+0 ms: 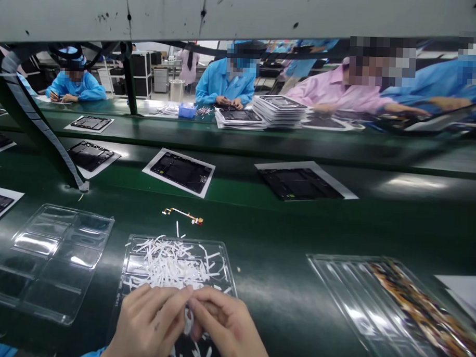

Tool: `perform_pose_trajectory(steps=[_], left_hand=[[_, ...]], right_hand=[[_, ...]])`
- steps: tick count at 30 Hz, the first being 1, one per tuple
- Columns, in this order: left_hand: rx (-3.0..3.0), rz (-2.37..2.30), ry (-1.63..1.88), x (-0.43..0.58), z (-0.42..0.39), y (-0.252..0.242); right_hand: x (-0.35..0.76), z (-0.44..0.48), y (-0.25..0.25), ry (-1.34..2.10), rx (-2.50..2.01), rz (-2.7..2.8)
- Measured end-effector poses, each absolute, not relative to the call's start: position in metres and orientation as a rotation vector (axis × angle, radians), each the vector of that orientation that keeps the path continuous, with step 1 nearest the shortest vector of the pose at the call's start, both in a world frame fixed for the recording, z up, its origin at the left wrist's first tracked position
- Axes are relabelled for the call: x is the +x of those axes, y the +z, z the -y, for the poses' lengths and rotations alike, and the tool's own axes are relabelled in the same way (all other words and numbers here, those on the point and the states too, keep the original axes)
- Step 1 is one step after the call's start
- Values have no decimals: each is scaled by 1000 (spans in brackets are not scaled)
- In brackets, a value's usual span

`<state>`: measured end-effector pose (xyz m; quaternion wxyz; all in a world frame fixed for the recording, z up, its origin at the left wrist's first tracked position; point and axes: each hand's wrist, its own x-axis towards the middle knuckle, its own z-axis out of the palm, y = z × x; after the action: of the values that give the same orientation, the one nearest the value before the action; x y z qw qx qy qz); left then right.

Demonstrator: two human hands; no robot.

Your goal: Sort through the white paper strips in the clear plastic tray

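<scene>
My left hand [149,321] and my right hand [225,321] meet at the bottom middle, fingertips pinched together. A small white looped piece [188,321] shows just below the fingertips; what exactly each hand grips is hidden by the fingers. Under and beyond them lies a clear plastic tray [229,274] heaped with thin white paper-like strips [172,265]. Farther out on the green bench rests a thin flex cable [184,214], orange and white with a reddish end.
Left lies a clear compartment tray [69,266]. On the right, another clear tray [336,286] holds orange-brown flex parts [413,304]. Black device housings [181,172] on white sheets line the green bench [283,232]. A slanted post [48,125] stands left; co-workers [226,79] sit opposite.
</scene>
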<state>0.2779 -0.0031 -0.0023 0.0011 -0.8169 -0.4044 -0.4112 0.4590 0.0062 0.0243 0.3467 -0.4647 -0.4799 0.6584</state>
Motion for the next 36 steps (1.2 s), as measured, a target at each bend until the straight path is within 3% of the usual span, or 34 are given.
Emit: perform_pose_trajectory(steps=[11,16,23,31,36], left_hand=[[-2551,1339,-1381,278,0,-3],[-2540,1843,-1555,268,-8,-9],[-2690,2449,-2025,275,-1,4],[-2294,2323,-2170,252,-5,11],[-2239,2043,-1906,254,-4,14]], right_hand=[[458,-6,27,1624,-1234,1408],[468,-6,32,1367,-1363,1587],[466,-5,35,1411,-1330,1645],[473,-2,26,1419,-1276,1690],[476,-2,22,1428,-1277,1712]])
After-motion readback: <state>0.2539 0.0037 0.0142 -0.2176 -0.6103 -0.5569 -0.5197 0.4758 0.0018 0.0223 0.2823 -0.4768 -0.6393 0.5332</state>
